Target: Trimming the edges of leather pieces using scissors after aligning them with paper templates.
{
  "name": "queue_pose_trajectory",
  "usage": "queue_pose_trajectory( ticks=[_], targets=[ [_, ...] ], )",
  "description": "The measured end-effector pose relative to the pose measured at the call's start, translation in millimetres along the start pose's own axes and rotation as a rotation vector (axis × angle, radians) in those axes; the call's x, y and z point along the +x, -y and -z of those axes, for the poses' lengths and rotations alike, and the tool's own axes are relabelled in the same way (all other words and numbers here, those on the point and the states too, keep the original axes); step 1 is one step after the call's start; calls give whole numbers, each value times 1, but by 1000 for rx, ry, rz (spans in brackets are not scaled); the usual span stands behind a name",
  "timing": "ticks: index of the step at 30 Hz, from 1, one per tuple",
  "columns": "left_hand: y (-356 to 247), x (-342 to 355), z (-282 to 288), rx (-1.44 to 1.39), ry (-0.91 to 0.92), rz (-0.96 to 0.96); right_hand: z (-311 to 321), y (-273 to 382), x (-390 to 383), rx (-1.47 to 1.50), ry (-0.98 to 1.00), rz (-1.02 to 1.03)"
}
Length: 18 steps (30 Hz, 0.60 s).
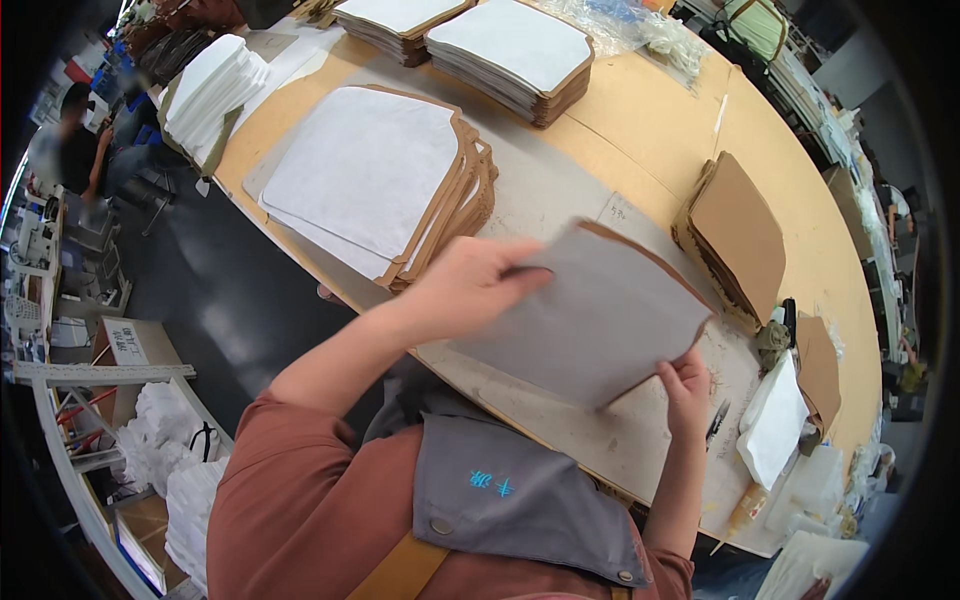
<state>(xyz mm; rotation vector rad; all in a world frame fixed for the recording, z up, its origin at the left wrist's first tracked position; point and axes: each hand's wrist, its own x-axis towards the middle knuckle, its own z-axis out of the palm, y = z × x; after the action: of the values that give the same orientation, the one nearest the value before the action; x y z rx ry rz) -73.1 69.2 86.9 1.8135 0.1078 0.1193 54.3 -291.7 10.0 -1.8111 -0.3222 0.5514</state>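
Both hands on one grey panel [590,315], lifted just off the tabletop [640,130].

Held tilted, grey backing up and tan edge showing, probably to keep it flat and check the face. Left hand [465,285] clamped on the near-left edge, fingers [520,262] curled over the top; right hand [685,385] pinching the near-right corner, fingertips tucked under. Panel sits between both grips, right of the big stack [375,180], left of the tan stack [735,235].
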Motion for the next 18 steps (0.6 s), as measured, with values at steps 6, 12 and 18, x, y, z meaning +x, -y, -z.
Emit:
queue_pose_trajectory(
  ticks=[6,12,18],
  targets=[
    [10,-36,111,-146,-326,204,-117,99,31,-198,251,62],
    [44,-30,243,-27,-448,260,-231,147,106,54,494,-16],
    [65,11,292,72,-485,294,-276,164,152,193,442,-80]
  ],
)
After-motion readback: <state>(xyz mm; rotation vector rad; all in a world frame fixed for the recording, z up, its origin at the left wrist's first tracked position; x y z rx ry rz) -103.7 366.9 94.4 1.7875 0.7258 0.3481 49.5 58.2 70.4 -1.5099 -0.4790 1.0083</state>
